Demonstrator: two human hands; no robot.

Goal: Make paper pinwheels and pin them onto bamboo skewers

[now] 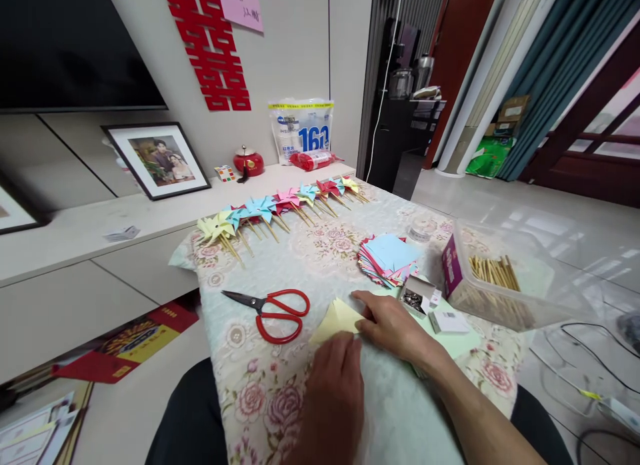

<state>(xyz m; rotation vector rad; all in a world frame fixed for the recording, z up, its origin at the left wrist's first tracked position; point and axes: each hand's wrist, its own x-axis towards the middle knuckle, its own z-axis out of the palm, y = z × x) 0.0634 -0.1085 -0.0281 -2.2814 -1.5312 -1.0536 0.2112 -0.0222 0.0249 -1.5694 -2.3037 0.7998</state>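
A pale yellow sheet of paper (336, 318), folded to a point at the top, lies on the flowered tablecloth in front of me. My left hand (336, 385) bends over its lower edge with fingers together; the fingertips are partly hidden and slightly blurred. At the paper's right corner, my right hand (389, 322) pinches it between thumb and forefinger. Red-handled scissors (275, 312) lie with blades apart, left of the paper. Beyond my right hand sit a stack of coloured paper squares (393, 253) and a small open box of metal pieces (417, 297).
Several paper pinwheels on sticks (263, 210) line the table's far edge. A clear plastic tub of wooden sticks (500, 278) stands at the right, beside a small white box (449, 322) on green paper. Behind is a cabinet (165, 218) with a framed photo (157, 160).
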